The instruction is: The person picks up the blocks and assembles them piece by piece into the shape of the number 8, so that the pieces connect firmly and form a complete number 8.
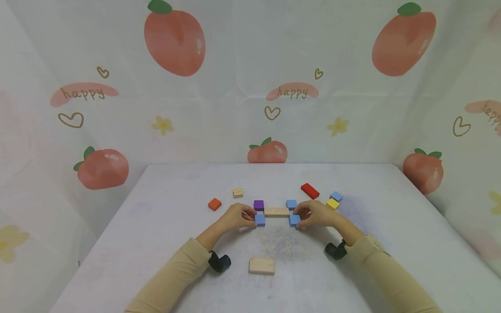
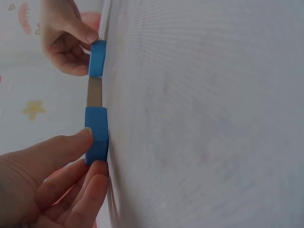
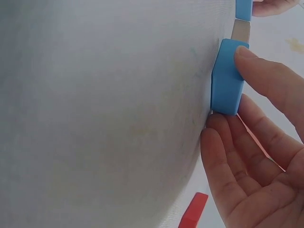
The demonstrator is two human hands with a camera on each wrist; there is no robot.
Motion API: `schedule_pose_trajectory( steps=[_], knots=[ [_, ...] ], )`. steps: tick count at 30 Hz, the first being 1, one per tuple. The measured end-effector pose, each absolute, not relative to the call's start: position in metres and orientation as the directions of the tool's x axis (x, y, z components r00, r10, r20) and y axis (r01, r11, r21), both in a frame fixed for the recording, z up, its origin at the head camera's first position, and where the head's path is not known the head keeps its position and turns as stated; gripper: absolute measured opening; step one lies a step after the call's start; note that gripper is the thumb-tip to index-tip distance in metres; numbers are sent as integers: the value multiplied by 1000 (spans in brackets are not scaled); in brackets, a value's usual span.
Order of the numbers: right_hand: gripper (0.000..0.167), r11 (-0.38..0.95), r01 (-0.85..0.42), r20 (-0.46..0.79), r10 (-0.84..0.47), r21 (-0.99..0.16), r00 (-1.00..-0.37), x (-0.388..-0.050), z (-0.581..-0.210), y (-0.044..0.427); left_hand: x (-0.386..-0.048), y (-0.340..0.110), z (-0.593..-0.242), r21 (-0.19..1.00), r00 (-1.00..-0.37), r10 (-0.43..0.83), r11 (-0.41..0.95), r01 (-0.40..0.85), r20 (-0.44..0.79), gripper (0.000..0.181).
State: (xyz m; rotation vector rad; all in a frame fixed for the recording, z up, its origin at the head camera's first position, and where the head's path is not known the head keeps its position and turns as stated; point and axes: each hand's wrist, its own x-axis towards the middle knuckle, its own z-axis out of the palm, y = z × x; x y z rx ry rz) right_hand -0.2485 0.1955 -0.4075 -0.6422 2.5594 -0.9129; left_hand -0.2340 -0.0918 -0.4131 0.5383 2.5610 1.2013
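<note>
My left hand holds a blue block between thumb and fingers. In the left wrist view its thumb lies on the block and the other fingers touch its end. A second blue block is held the same way by my right hand, with the thumb against its face. Both blocks stand on the table. Just behind them a long wooden block spans the space between the two hands. A purple block sits behind its left end, another blue block behind its right end.
A wooden block lies nearer me on the table. Farther back are an orange block, small wooden pieces, a red block, a yellow block and one more blue block. A printed cloth backdrop surrounds the table.
</note>
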Motion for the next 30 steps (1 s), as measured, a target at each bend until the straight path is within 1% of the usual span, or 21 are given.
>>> schedule_pose_trajectory(
  steps=[6,14,24,30],
  knots=[
    [34,677,-307,-152,-529,-669,-835,-249,-408,198,-234,-92,-413,781,-900,427,589,208,-83,32],
    [32,627,-384,-60,-568,-678,-821,-249,-408,210,-235,-91,-414,778,-901,425,594,207,-85,32],
    [31,637,-405,5,-533,-656,-846,-248,-401,230,-235,-92,-415,779,-902,423,594,202,-89,33],
    [30,675,-365,23,-458,-642,-889,-246,-392,245,-234,-92,-415,782,-900,428,586,211,-77,33]
  ],
)
